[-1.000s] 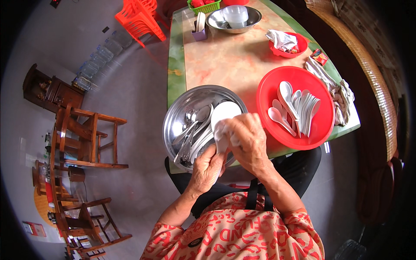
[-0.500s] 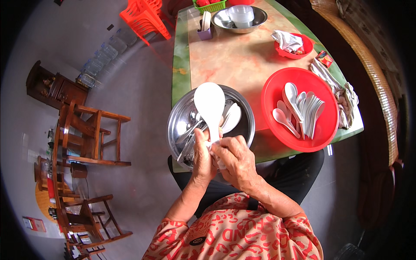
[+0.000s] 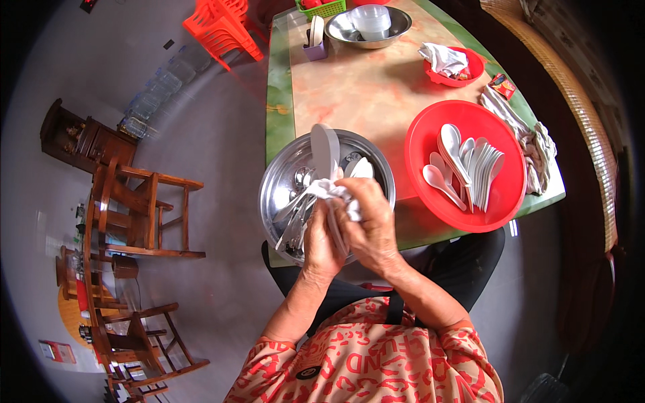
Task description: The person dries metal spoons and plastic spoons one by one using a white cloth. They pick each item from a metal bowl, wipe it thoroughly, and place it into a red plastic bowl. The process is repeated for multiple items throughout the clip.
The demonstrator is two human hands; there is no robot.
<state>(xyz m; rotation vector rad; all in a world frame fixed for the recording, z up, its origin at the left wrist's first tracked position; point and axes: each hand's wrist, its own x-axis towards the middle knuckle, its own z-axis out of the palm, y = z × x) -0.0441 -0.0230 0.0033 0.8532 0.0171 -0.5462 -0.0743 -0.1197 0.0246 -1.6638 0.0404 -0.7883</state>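
A white rice paddle (image 3: 325,151) is tilted above the steel basin (image 3: 270,178), its blade now turned partly edge-on. My left hand (image 3: 321,247) grips the handle from below. With closed fingers, my right hand (image 3: 371,225) presses a white cloth (image 3: 329,190) round the paddle where handle meets blade. Under my hands, the basin holds metal cutlery (image 3: 293,218) and several white spoons (image 3: 363,168), partly covered by my fingers. To the right, a red basin (image 3: 430,134) contains white soup spoons (image 3: 485,176), many nested in a row.
Farther back stand a smaller red basket (image 3: 478,67) with cloth, a steel bowl (image 3: 396,28) of clear plastic containers and a purple utensil holder (image 3: 316,52). Crumpled cloth (image 3: 534,154) lies along the table's right edge. Wooden chairs (image 3: 151,215) are on the left.
The paddle has rotated from face-up to nearly edge-on. The cloth has moved up the handle to the base of the blade, and my right hand has moved up with it.
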